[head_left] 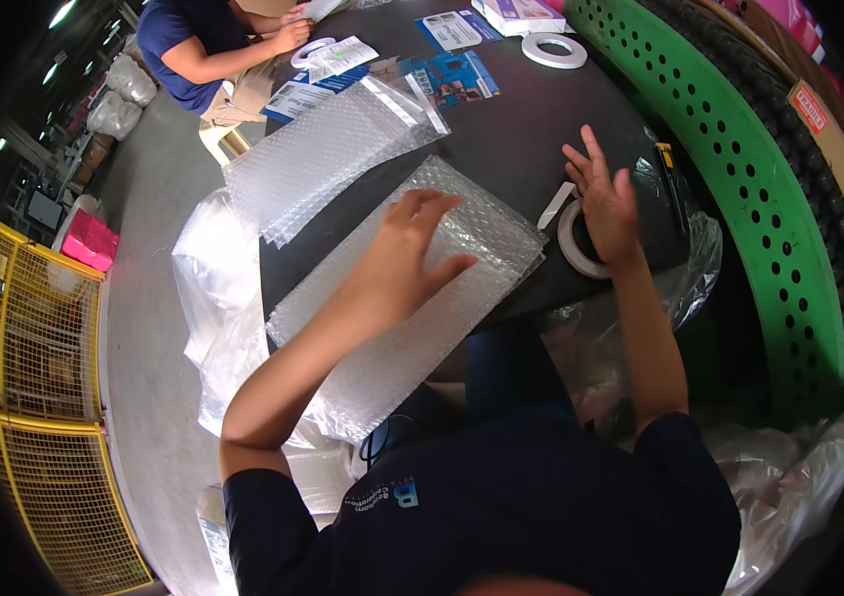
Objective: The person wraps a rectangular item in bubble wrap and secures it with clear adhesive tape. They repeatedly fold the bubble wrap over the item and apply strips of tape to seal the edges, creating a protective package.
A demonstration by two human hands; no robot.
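Observation:
A flat bubble-wrap sheet or bag (487, 214) lies aslant on the dark table (516, 119) in front of me, its near end reaching past the table edge. Over it is my left hand (407, 248), thumb and fingers apart, gripping nothing; I cannot tell whether it touches the plastic. My right hand (606, 207) is raised with spread fingers beside a roll of white tape (569, 238), partly covering the roll. A loose strip of the tape (555, 205) sticks out from it. To the right of that hand lies a cutter knife (673, 184) with a yellow tip.
More bubble-wrap bags (313, 149) lie stacked farther left. Printed cards (457, 77), another tape roll (554, 51) and a box (521, 15) are at the far side. A green perforated panel (730, 149) borders the right. Across the table a co-worker (194, 50) handles papers.

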